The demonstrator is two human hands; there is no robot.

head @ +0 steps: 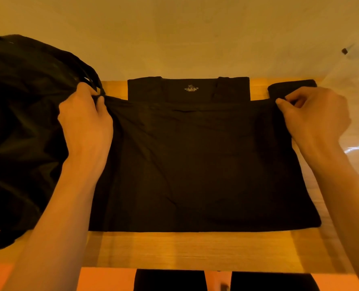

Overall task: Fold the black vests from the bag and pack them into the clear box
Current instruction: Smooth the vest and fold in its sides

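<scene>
We've got the black vest [195,164] lying flat in the middle of the wooden table [174,250]. Its shoulder straps point to 12 o'clock, and a pale XL label [191,88] shows between them. A layer of the fabric lies over the body, and its far edge runs straight across just under that label, from one hand to the other.

Our left hand [86,127] is at about 9 o'clock, with thumb and curled fingers pinching the left end of that edge. Our right hand [315,116] is at about 3 o'clock and pinches the right end the same way, thumb on top. Both forearms come in from 6 o'clock.

The black bag [23,122] slumps on the table's 9 o'clock side, touching the vest, with its handles just beside the left hand. A dark roll of fabric [292,86] sits at about 1 o'clock, just behind the right hand, and we can't tell what it is. The clear box [355,101] is out at 3 o'clock, but it's mostly glare, so we can't really make out its edges.
</scene>
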